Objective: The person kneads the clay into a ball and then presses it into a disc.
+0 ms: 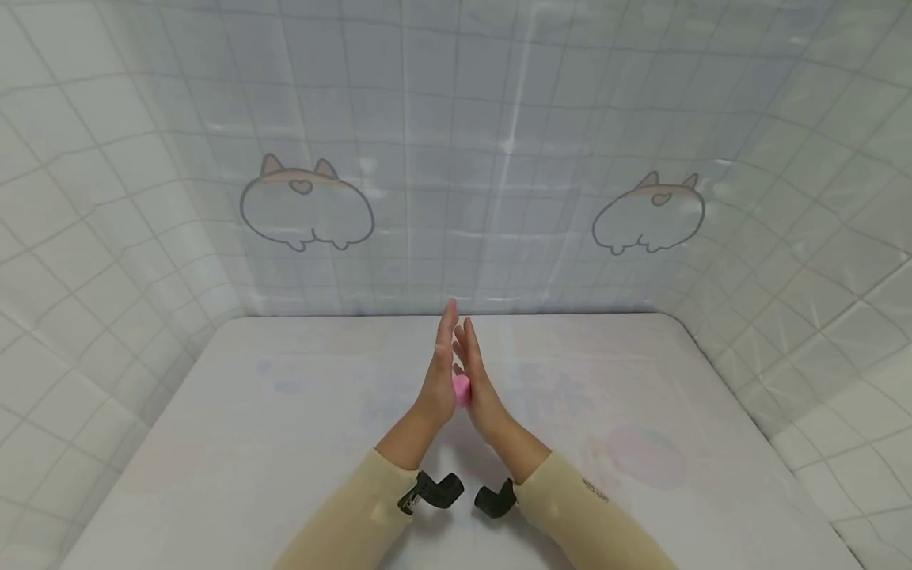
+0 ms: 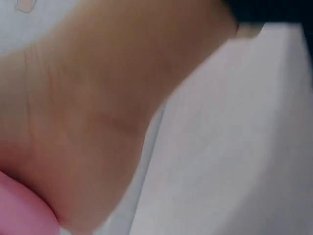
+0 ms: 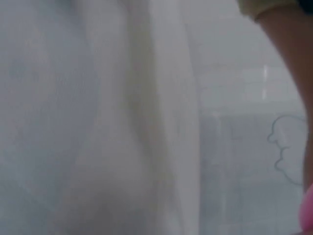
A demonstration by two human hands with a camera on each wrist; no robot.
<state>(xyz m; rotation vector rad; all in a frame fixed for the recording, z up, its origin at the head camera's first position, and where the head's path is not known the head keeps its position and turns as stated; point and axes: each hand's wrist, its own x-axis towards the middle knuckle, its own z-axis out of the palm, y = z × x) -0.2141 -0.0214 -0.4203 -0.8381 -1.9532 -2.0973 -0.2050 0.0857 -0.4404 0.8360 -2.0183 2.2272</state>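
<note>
A small, smooth pink lump [image 1: 461, 389] sits between the two palms, near the heels of the hands. My left hand [image 1: 438, 384] presses it from the left with straight fingers pointing up and away. From the other side my right hand [image 1: 483, 393] presses it, its fingers straight too and leaning toward the left ones. Part of the pink lump [image 2: 22, 210] shows under the palm in the left wrist view. A sliver of the lump [image 3: 307, 211] appears at the right edge of the right wrist view. Most of it is hidden by the palms.
Below the hands spreads a white table [image 1: 285, 443] with faint pastel patterns. A gridded wall covering [image 1: 456, 158] with two cartoon animal drawings [image 1: 306, 206] rises behind the table and along both sides. Black wrist mounts [image 1: 442, 491] stick out from the cream sleeves [image 1: 349, 514].
</note>
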